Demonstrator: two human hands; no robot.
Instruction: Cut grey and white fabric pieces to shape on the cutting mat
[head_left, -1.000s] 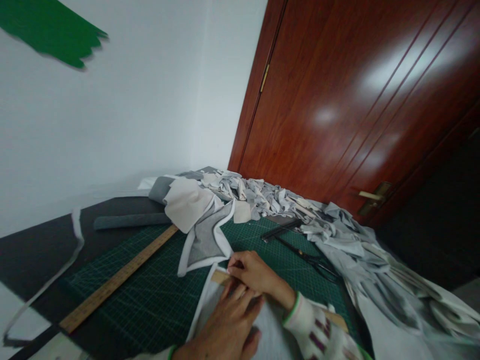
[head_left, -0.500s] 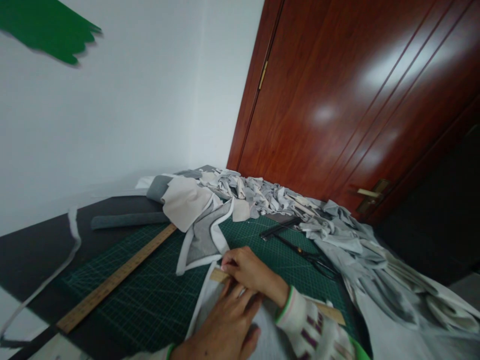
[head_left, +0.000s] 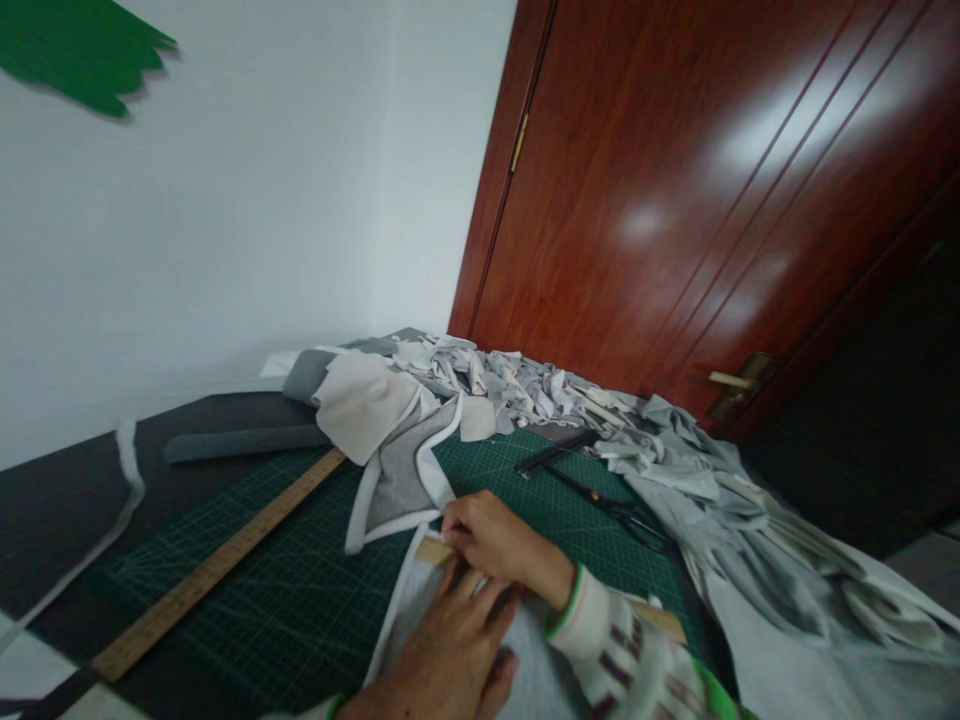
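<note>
My left hand (head_left: 454,640) lies with its fingers spread over a short wooden ruler (head_left: 435,551) and the light grey fabric (head_left: 397,620) with a white edge beneath it. Across its fingertips reaches my right hand (head_left: 502,545), its fingers closed in a pinch at the upper edge of the fabric, beside the ruler's left end. Whatever sits between those fingers is hidden. The ruler's other end shows past my right sleeve. Just beyond the hands rests a grey fabric piece (head_left: 401,480) with white binding.
A long wooden ruler (head_left: 225,560) crosses the green cutting mat (head_left: 300,600) on the left. Black scissors (head_left: 611,505) lie to the right, near a black bar-shaped tool (head_left: 555,452). Fabric scraps (head_left: 525,385) pile along the back; larger cloth (head_left: 757,560) drapes at right.
The view has shifted slightly, so the surroundings sit a little further left. Both hands keep practically the same pose on the ruler and fabric.
</note>
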